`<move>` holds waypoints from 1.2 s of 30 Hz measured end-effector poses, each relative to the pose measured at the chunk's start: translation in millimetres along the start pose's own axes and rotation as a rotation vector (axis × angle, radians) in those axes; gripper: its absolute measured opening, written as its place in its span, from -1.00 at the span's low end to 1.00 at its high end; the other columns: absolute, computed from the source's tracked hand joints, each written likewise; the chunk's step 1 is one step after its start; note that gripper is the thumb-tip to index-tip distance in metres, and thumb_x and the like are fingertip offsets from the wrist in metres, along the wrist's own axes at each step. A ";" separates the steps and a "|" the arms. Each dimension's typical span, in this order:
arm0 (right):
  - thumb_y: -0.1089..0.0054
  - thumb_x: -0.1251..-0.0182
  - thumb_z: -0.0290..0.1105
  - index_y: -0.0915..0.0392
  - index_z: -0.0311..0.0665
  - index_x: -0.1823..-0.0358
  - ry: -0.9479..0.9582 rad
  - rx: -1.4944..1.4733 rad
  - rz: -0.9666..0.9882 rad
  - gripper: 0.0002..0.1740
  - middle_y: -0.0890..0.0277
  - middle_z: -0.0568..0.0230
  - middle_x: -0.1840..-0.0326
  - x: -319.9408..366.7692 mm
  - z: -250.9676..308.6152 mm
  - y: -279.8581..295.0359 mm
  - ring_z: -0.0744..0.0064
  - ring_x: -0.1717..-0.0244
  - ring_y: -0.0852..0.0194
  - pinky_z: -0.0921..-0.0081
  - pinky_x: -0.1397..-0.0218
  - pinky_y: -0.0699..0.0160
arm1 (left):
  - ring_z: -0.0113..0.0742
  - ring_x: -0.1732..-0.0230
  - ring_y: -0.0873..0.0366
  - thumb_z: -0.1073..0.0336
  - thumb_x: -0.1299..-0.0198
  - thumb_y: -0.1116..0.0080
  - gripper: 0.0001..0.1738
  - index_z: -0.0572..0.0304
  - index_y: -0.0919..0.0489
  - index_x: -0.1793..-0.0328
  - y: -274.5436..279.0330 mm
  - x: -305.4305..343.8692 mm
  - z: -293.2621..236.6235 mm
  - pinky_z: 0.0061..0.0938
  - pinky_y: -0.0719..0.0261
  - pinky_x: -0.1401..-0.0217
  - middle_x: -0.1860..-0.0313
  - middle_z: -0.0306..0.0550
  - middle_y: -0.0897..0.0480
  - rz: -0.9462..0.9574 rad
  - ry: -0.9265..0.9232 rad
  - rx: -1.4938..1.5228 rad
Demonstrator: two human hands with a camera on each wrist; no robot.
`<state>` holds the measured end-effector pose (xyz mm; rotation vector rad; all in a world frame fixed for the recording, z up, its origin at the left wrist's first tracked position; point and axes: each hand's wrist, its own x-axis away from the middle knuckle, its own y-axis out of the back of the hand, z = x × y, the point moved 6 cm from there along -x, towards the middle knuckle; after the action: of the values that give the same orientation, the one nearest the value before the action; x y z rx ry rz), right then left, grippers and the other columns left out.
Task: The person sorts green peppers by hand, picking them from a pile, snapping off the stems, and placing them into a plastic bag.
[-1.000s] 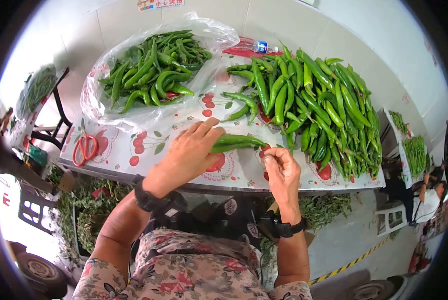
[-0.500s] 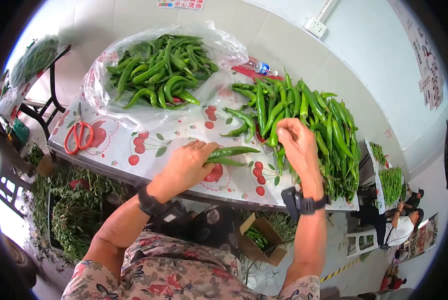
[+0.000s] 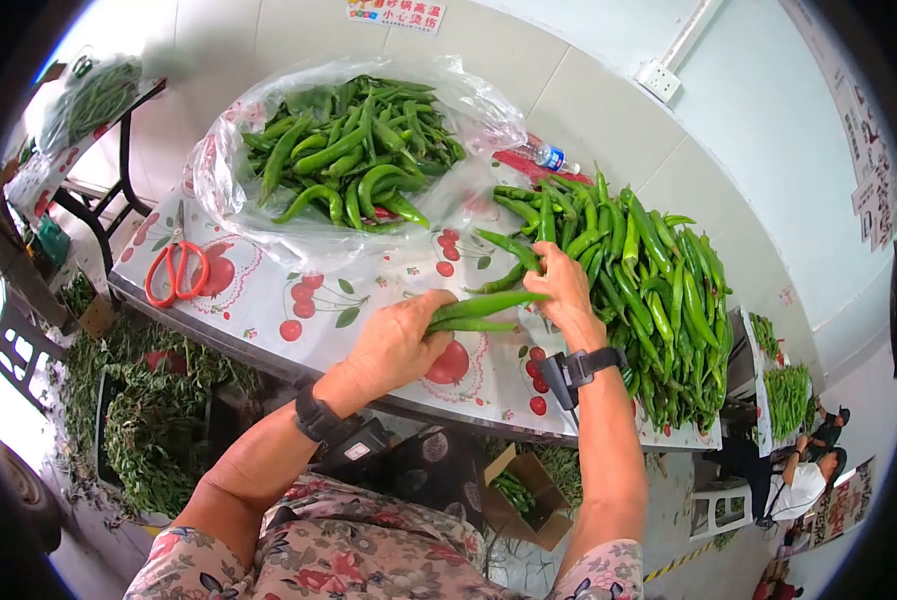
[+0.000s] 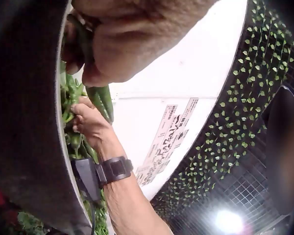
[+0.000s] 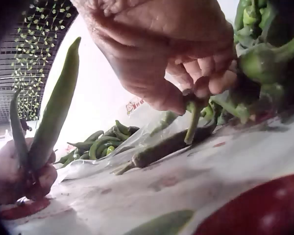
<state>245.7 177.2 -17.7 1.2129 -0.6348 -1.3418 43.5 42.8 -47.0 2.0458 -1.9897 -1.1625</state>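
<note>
My left hand [image 3: 393, 340] grips two long green chili peppers [image 3: 483, 304] by one end, tips pointing right over the table. In the right wrist view the same two peppers [image 5: 56, 110] stand up from that hand. At the near left edge of a big heap of green chili peppers [image 3: 668, 290], my right hand [image 3: 565, 288] reaches down. Its thumb and fingers pinch a green chili pepper by the stem end [image 5: 192, 120]; most of this pepper is hidden behind the hand. Another pepper [image 5: 159, 149] lies on the tablecloth beside it.
A clear plastic bag [image 3: 213, 170] full of green peppers lies open at the back left. Red-handled scissors [image 3: 176, 270] rest at the table's left end. A plastic bottle [image 3: 550, 155] lies behind the heap. Below the table stands a cardboard box [image 3: 548, 525] with peppers.
My right hand has moved from beside the left hand's peppers to the heap and now pinches a pepper there. The left hand keeps hold of its peppers. The head view has shifted.
</note>
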 end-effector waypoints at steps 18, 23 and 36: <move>-0.26 0.02 -0.53 -0.47 -0.28 0.10 0.550 0.106 0.035 -0.63 -0.58 -0.03 0.21 20.2 38.5 -15.4 -0.06 0.08 -0.50 0.14 -0.01 -0.44 | -0.29 0.49 -0.60 0.24 -0.33 -0.02 -0.63 0.33 -0.36 -0.14 9.0 -0.6 6.4 -0.39 -0.54 0.37 0.32 0.08 -0.64 -0.096 0.167 0.322; -0.23 -0.05 -0.53 -0.44 -0.28 -0.04 0.385 -0.011 0.158 -0.55 -0.56 -0.08 0.14 16.0 34.8 -17.2 -0.11 0.07 -0.49 0.18 -0.04 -0.44 | -0.33 0.56 -0.58 0.25 -0.35 0.00 -0.64 0.34 -0.34 -0.16 10.5 -1.6 11.8 -0.41 -0.52 0.46 0.38 0.05 -0.60 -0.162 0.094 0.352; -0.16 -0.27 -0.44 -0.20 -0.35 -0.33 -0.072 -1.225 0.089 -0.40 -0.49 0.18 0.06 52.1 74.2 -4.7 0.48 0.17 -0.48 0.46 0.19 -0.58 | -0.26 0.36 -0.56 0.30 -0.34 0.02 -0.63 0.34 -0.32 -0.19 13.0 -0.2 9.4 -0.38 -0.51 0.29 0.32 0.08 -0.59 -0.210 0.091 0.355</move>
<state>187.1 108.1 -13.1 0.1338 0.1436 -1.3323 27.6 45.0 -46.9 2.4767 -2.1013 -0.7650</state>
